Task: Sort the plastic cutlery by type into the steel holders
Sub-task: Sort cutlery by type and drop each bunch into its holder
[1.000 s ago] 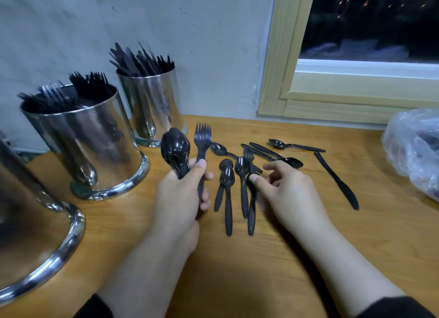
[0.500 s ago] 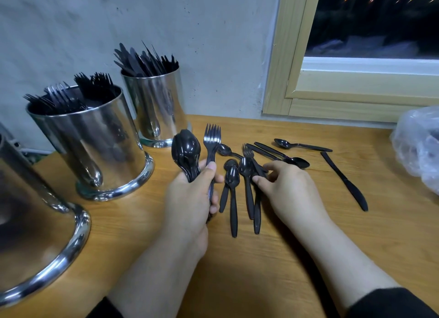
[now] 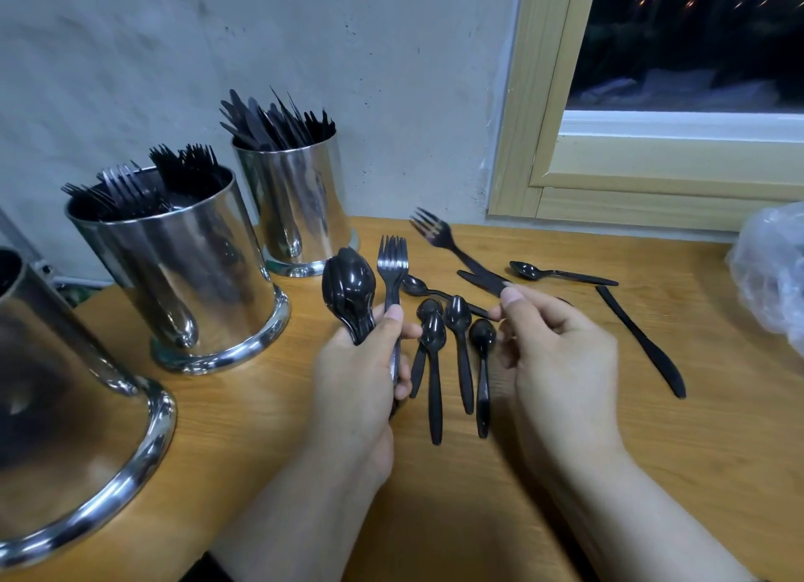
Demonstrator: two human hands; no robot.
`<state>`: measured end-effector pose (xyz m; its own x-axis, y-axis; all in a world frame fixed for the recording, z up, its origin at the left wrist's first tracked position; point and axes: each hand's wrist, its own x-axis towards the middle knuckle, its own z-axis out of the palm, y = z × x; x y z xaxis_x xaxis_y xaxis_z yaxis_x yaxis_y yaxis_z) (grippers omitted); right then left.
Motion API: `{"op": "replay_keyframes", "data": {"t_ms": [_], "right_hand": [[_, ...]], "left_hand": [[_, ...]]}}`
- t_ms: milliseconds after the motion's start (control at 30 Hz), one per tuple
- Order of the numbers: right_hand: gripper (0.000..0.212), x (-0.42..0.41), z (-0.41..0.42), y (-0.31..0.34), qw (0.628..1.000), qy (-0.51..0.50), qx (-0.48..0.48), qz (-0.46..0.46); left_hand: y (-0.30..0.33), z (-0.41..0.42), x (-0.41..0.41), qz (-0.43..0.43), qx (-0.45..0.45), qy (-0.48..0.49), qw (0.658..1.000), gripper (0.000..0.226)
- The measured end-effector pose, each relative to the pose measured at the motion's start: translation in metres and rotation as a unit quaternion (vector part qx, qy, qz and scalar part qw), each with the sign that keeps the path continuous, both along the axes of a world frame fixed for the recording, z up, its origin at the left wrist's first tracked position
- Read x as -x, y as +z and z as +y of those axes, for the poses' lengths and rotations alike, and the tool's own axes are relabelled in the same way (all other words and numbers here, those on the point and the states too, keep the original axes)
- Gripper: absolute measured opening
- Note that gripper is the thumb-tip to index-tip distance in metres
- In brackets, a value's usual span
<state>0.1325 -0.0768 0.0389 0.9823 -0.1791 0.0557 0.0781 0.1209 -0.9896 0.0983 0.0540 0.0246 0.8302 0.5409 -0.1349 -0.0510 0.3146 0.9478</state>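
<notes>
Head view: the left hand (image 3: 361, 377) grips a nested stack of black spoons (image 3: 349, 292) with their bowls standing up, and its thumb pins one upright fork (image 3: 392, 261) against the fingers just beside the stack. The right hand (image 3: 561, 359) pinches the handle of a second fork (image 3: 439, 233) between thumb and forefinger and holds it raised, tilted, tines pointing toward the far edge of the wooden worktop (image 3: 565, 472) and the wall.

Between the two hands, three loose spoons (image 3: 459, 320) lie on the worktop side by side, bowls away from the person and handles toward the near edge; a fourth bowl peeks out from under the leftmost one. Another spoon (image 3: 415, 286) lies slantwise behind them. Farther right, a small spoon (image 3: 528, 271) lies crosswise near the far edge, and a knife (image 3: 644, 342) runs diagonally toward the right edge, apart from the rest. A dark knife-like piece lies partly hidden under the raised fork; which type it is cannot be told for certain.

Along the left side stand three steel holders. The one in the far corner (image 3: 300, 207) is filled with knives, the middle holder (image 3: 182, 268) with forks, tines up. The nearest holder (image 3: 65, 429) is cut off by the frame, and its contents are not visible. A crumpled clear plastic bag (image 3: 770, 272) sits at the right edge, under the wooden window frame (image 3: 652, 185).
</notes>
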Motion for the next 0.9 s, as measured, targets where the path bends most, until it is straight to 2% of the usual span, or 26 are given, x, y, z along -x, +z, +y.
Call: {"op": "replay_keyframes", "data": {"t_ms": [67,233,400,633,767,900], "right_hand": [[0.014,0.011,0.011,0.0,0.999,0.044,-0.005,0.024],[0.016,0.016,0.026,-0.012,0.992,0.09,0.083,0.037],[0.029,0.02,0.026,-0.008,0.984,0.153,0.091,0.011],[0.017,0.022,0.028,-0.007,0.981,0.18,0.068,-0.034],[0.023,0.021,0.027,-0.009,0.975,0.177,0.122,-0.048],[0.021,0.019,0.028,-0.011,0.973,0.158,0.161,-0.049]], "left_hand": [[0.001,-0.001,0.0,-0.006,0.005,-0.006,1.0,0.008],[0.002,0.0,0.0,-0.023,0.006,-0.022,0.999,0.011],[0.002,-0.003,0.0,-0.036,0.035,-0.036,0.998,0.03],[0.001,-0.002,-0.001,-0.034,0.049,-0.026,0.998,0.019],[0.0,-0.002,-0.001,-0.024,0.055,-0.021,0.998,0.013],[0.001,-0.003,0.0,-0.029,0.065,-0.034,0.997,0.009]]}}
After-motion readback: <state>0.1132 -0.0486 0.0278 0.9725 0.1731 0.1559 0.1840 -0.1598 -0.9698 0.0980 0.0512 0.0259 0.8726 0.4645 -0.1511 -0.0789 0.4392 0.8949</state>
